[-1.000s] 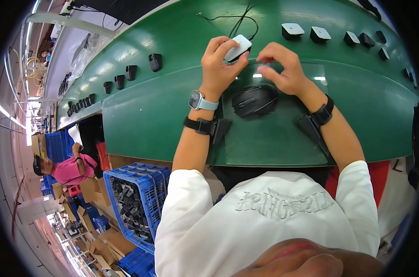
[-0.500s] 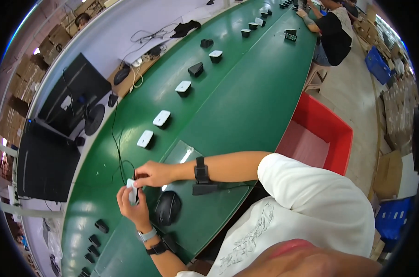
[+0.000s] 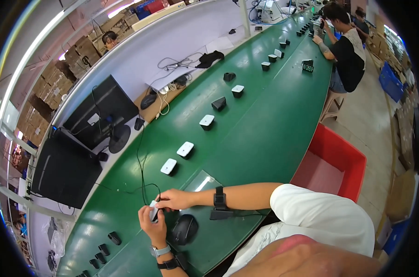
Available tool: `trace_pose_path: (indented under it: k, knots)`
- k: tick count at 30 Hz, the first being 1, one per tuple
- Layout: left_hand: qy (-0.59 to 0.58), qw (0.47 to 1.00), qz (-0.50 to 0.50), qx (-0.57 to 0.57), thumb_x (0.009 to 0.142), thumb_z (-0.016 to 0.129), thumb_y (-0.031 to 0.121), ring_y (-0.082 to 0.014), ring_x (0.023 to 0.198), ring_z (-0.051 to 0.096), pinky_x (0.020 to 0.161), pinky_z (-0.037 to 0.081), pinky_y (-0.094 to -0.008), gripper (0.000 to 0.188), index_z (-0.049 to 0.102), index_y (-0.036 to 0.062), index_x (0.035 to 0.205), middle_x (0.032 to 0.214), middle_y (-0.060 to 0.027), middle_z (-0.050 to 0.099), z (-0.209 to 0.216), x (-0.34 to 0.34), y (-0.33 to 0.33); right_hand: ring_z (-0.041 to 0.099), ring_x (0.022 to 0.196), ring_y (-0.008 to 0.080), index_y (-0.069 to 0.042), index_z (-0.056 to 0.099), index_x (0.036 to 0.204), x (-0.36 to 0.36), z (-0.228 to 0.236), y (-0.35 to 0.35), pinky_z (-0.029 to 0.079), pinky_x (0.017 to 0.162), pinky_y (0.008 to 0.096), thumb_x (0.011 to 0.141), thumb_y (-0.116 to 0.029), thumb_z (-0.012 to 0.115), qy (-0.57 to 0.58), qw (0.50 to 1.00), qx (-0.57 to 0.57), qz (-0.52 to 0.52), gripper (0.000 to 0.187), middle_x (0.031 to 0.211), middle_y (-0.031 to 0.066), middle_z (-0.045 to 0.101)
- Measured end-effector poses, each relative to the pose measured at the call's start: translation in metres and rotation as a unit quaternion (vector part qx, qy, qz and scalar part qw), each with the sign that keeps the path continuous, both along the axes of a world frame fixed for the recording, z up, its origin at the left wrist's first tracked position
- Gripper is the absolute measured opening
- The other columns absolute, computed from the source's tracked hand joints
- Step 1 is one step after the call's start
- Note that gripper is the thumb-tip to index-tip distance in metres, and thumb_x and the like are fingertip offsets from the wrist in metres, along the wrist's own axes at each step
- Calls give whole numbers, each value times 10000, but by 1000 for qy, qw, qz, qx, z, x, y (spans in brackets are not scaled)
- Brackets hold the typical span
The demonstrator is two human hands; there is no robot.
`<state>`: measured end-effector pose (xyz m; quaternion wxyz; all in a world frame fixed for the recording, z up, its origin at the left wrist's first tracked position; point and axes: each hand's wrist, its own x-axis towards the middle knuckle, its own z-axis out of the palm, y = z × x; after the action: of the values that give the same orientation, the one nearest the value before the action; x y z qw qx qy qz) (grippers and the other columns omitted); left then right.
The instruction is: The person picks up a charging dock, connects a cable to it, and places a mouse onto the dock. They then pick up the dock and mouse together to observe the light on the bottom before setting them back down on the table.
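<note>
My left hand [image 3: 152, 226] is closed around a small white-faced box [image 3: 154, 210], held upright just above the green table. My right hand [image 3: 176, 200] comes in from the right, with its fingers pinched at the box's edge. A thin black cable [image 3: 143, 171] loops down to those right fingertips; its end is hidden by them. Beside my hands a black computer mouse [image 3: 185, 229] rests on a clear sheet [image 3: 204, 181]. Under my right wrist sits a small black block [image 3: 221, 214] with a cord.
White-topped black boxes [image 3: 185, 150] stand in a line along the green table [image 3: 260, 152]. Several small black pieces [image 3: 114, 238] lie at lower left. Two monitors [image 3: 64, 171] stand at the left edge. A red bin [image 3: 339, 157] is on the right; a person [image 3: 350, 55] sits farther up.
The view has shifted, so the table, my hands and the monitors sit lower and farther right. Both hands stay together at the white-faced box.
</note>
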<state>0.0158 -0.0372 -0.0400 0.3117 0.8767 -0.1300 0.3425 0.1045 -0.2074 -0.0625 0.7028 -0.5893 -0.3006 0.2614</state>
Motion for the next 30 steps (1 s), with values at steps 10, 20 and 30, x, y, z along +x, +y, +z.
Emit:
trace_pose_path:
  k: [10, 20, 30]
  knots:
    - [8, 1000, -14, -24, 820, 744, 5, -355, 969, 628, 857, 510, -420, 279, 625, 9, 1073, 1093, -180, 626, -4, 9, 0, 594, 748, 86, -11, 630, 1239, 7, 2, 3, 493, 649, 271, 1017, -320, 656, 27, 999, 18, 2, 381, 851, 14, 652]
    - [-29, 999, -17, 35, 767, 833, -5, -310, 1027, 668, 898, 538, -407, 410, 653, 8, 1134, 1159, -170, 663, -7, 6, -2, 626, 793, 84, -12, 629, 1236, 12, -4, 3, 531, 708, 261, 987, -179, 664, 64, 996, 55, 12, 302, 939, 23, 676]
    - [19, 999, -4, -50, 737, 884, 40, -235, 996, 666, 912, 528, -357, 500, 655, -20, 1177, 1084, -116, 698, -9, 4, -2, 678, 841, 102, 12, 707, 1128, 10, 4, 1, 571, 767, 268, 943, -88, 646, 127, 988, 76, -39, 219, 958, 54, 724]
